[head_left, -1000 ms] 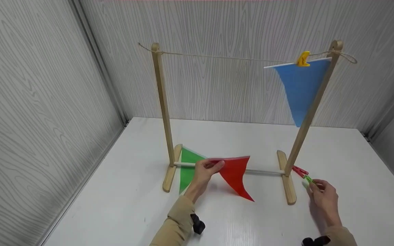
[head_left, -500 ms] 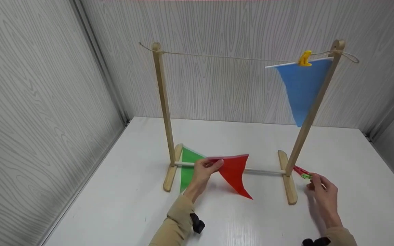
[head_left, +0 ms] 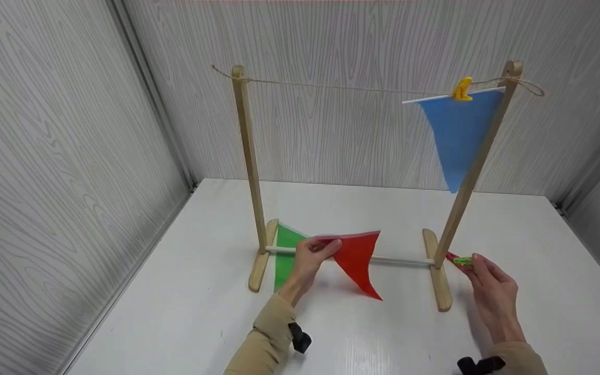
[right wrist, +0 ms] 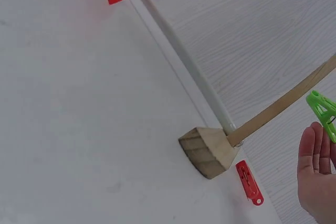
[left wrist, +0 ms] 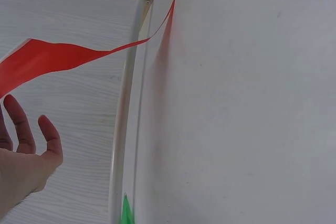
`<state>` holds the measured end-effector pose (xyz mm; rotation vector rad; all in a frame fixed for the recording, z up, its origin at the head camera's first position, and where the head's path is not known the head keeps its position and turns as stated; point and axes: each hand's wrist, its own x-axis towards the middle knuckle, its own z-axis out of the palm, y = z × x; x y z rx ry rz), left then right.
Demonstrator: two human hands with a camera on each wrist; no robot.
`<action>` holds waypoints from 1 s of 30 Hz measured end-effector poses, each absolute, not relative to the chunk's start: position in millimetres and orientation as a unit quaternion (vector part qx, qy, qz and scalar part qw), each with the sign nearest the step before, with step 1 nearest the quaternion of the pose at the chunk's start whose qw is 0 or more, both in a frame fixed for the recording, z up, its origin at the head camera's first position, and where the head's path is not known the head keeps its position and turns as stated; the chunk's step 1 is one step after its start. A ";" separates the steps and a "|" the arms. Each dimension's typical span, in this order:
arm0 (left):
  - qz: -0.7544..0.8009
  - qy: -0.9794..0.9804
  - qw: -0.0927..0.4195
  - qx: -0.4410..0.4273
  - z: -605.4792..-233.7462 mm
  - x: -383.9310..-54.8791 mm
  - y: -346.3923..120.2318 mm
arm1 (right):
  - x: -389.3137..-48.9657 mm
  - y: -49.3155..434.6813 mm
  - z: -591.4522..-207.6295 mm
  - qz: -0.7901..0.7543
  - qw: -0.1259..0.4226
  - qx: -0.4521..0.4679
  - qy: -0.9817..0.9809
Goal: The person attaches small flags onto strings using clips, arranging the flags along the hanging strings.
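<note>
My left hand (head_left: 309, 263) pinches the top edge of a red triangular flag (head_left: 356, 255), whose tip hangs down toward the table. In the left wrist view the red flag (left wrist: 58, 59) stretches out past my fingers. My right hand (head_left: 495, 291) holds a green clothespin (head_left: 463, 260) between thumb and fingers, beside the right post's foot. The right wrist view shows the green clothespin (right wrist: 321, 109) raised, with a red clothespin (right wrist: 249, 182) on the table below. A blue flag (head_left: 456, 138) hangs from the string (head_left: 331, 87) by a yellow clothespin (head_left: 462, 89).
A wooden stand has a left post (head_left: 248, 156), a right post (head_left: 479, 166) and a white crossbar (head_left: 404, 260) low between them. Behind my left hand, a green flag (head_left: 285, 263) lies at the left foot. Wood-grain panels rise behind the white table (head_left: 175, 291).
My right hand has lifted the green clothespin slightly, and it now points left in front of the red one. My left hand has raised the red flag a little.
</note>
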<state>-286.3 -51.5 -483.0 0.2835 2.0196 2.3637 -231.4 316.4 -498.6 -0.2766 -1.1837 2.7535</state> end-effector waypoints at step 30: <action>0.793 0.594 -0.055 0.121 -417.8 -278.9 -48.4 | -234.9 261.8 -430.3 0.928 0.034 0.181 -0.324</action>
